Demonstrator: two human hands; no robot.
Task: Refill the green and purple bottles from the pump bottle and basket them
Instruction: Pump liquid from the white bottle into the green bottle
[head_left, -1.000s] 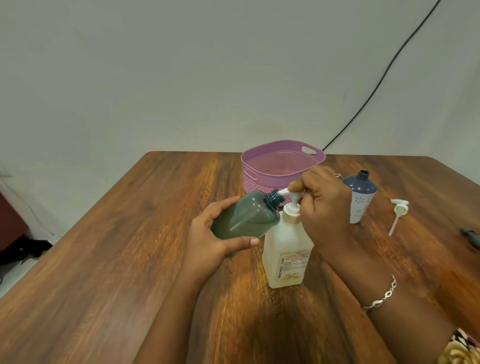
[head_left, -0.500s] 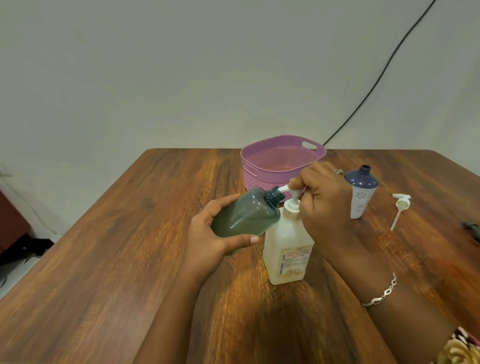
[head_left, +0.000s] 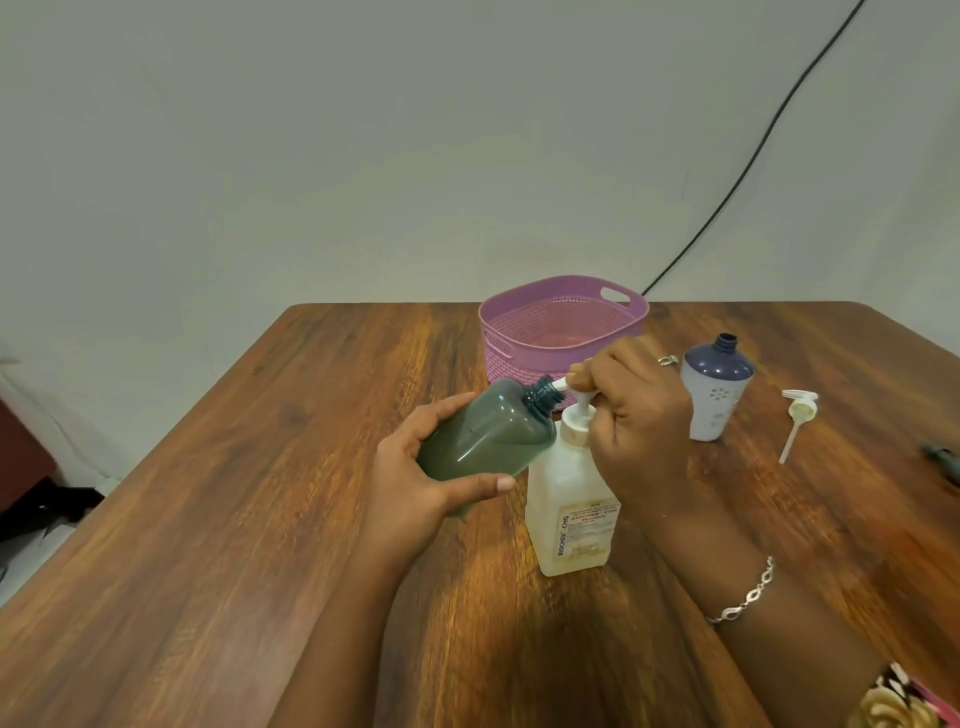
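My left hand (head_left: 415, 483) grips the green bottle (head_left: 488, 431), tilted with its open neck up to the right, right at the white spout of the pump bottle (head_left: 569, 499). The pump bottle stands upright on the table, pale and labelled. My right hand (head_left: 639, 415) is curled over its pump head, hiding most of it. The purple bottle (head_left: 716, 387) stands uncapped to the right, apart from both hands. The pink basket (head_left: 558, 332) sits behind the pump bottle, nothing visible inside.
A white pump cap with its tube (head_left: 797, 421) lies on the wooden table (head_left: 260, 493) right of the purple bottle. A dark object (head_left: 943, 460) lies at the right edge. A black cable (head_left: 753, 156) runs down the wall.
The pump head under my right hand has risen a little, showing more of the stem. The green bottle stays at the spout.
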